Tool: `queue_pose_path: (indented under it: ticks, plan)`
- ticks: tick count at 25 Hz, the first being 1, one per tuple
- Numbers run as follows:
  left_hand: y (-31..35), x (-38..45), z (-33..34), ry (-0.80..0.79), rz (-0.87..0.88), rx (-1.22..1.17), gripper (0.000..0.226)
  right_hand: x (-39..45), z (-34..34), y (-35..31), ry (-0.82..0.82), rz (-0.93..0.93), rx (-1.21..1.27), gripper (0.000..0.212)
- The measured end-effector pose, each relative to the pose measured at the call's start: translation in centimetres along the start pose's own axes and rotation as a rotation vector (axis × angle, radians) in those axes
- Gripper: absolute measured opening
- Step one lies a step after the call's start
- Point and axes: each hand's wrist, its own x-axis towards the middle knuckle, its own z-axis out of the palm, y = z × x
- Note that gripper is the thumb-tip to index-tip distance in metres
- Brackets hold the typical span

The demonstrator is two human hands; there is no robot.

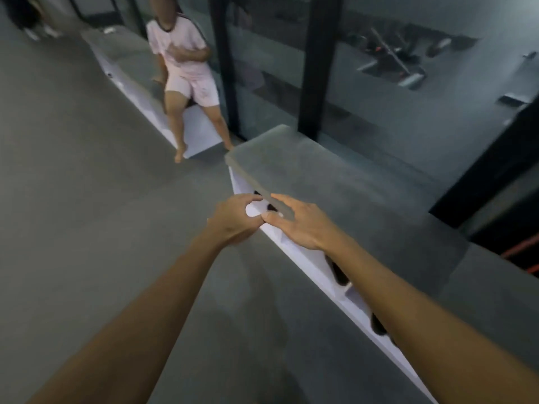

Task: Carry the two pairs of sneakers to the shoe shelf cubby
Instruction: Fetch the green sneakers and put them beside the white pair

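At shelf (pixel 297 259) front | left hand (pixel 233 220) curled, right hand (pixel 300 225) spread (both grips empty) | arms outstretched

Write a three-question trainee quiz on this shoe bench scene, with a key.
1. True or false: the left hand is carrying a sneaker.
2. What sits in the cubbies of the white shoe bench below the right forearm? A) dark shoes B) towels C) bottles
3. Where is the seated person in pink?

Key:
1. False; neither it nor the right hand holds anything, and their fingertips meet at the front edge of the bench.
2. A, dark shoes.
3. On the far bench, at the upper left.
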Motion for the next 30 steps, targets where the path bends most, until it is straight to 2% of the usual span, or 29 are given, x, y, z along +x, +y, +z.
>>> queue_pose_path:
  ticks: [2, 5, 10, 13, 15, 17, 22, 26, 30]
  plan:
    - [-3.7, 2.9, -4.2, 0.032, -0.061, 0.009, 0.082, 6.6, 0.9, -3.1, -0.038, -0.043, 0.017, 0.074]
    - [-9.0, 8.3, -9.1, 0.082, -0.175, 0.000, 0.091, 16.6, 1.8, -6.0, -0.089, -0.117, 0.022, 0.071]
    - [-19.4, 16.5, -15.7, 0.198, -0.380, -0.108, 0.055, 34.3, 4.3, -9.8, -0.243, -0.163, 0.072, 0.066]
    - [-26.1, 20.6, -20.3, 0.307, -0.507, -0.143, 0.047, 44.9, 8.0, -14.6, -0.379, -0.224, 0.019, 0.068]
    - [-30.8, 24.1, -24.0, 0.398, -0.554, -0.133, 0.042, 51.8, 10.3, -18.5, -0.411, -0.264, -0.012, 0.077]
    - [-36.2, 27.8, -28.0, 0.442, -0.571, -0.086, 0.046, 59.0, 12.9, -22.6, -0.408, -0.309, -0.043, 0.081]
    - [-48.9, 38.3, -38.5, 0.337, -0.597, 0.123, 0.075, 76.4, 18.5, -31.5, -0.328, -0.407, -0.156, 0.079]
    - [-57.3, 46.7, -46.1, 0.272, -0.635, 0.262, 0.086, 89.2, 21.5, -36.9, -0.290, -0.434, -0.368, 0.076]
    - [-67.4, 56.6, -53.0, 0.264, -0.666, 0.338, 0.089, 104.9, 25.3, -42.0, -0.294, -0.467, -0.434, 0.072]
